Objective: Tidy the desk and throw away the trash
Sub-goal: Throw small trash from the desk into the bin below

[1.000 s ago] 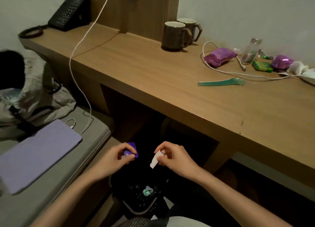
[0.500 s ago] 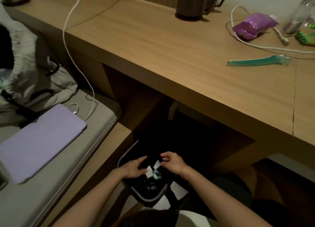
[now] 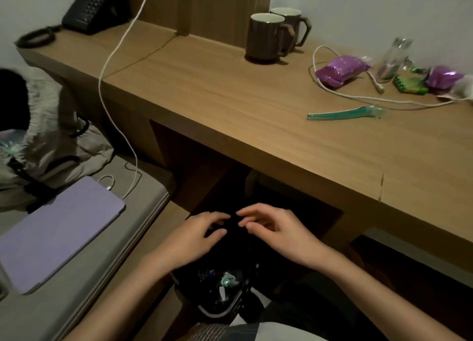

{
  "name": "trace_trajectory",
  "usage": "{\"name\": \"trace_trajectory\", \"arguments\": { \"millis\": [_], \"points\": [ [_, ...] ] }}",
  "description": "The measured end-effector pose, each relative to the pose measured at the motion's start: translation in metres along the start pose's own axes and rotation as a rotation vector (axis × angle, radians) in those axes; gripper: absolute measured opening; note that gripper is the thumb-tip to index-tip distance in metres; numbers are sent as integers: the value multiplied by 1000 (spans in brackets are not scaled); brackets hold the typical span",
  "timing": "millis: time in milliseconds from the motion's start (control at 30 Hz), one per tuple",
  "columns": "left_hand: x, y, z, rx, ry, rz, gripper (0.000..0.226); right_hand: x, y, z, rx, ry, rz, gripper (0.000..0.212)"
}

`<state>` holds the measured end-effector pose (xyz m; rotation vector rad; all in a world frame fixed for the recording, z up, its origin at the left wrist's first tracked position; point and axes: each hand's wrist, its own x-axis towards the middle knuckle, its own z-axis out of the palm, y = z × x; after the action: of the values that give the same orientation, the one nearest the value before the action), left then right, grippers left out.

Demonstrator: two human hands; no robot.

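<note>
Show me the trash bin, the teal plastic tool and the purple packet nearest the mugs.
trash bin [image 3: 212, 314]: head view, on its pale front rim.
teal plastic tool [image 3: 343, 114]: head view, middle of its long handle.
purple packet [image 3: 340, 70]: head view, centre of its wrapper.

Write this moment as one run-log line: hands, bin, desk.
left hand: open, empty | right hand: open, empty | trash bin: under hands, holds wrappers | desk: purple packet, teal tool, white cable
</note>
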<state>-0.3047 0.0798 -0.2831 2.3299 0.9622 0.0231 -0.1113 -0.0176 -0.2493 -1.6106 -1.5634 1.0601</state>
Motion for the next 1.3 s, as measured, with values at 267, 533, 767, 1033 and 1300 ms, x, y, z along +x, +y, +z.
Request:
{"name": "trace_trajectory", "arguments": {
  "millis": [267, 533, 767, 1033, 1300],
  "points": [
    [-21, 107, -78, -172, 275, 283, 34, -65, -86, -90, -18, 257, -268, 22],
    [24, 214, -105, -300, 280, 490, 31, -96, -86, -184, -200, 576, -327, 24],
    [107, 281, -89, -229, 274, 624, 32, -115, -39, -268, -422, 812, -122, 21],
    [203, 336, -38, -84, 302, 612, 39, -120, 22, -339, -421, 1057, 186, 24],
    [267, 358, -3, -31, 405, 561, 43, -108, 61, -389, -490, 1059, 346, 29]
  ]
}}
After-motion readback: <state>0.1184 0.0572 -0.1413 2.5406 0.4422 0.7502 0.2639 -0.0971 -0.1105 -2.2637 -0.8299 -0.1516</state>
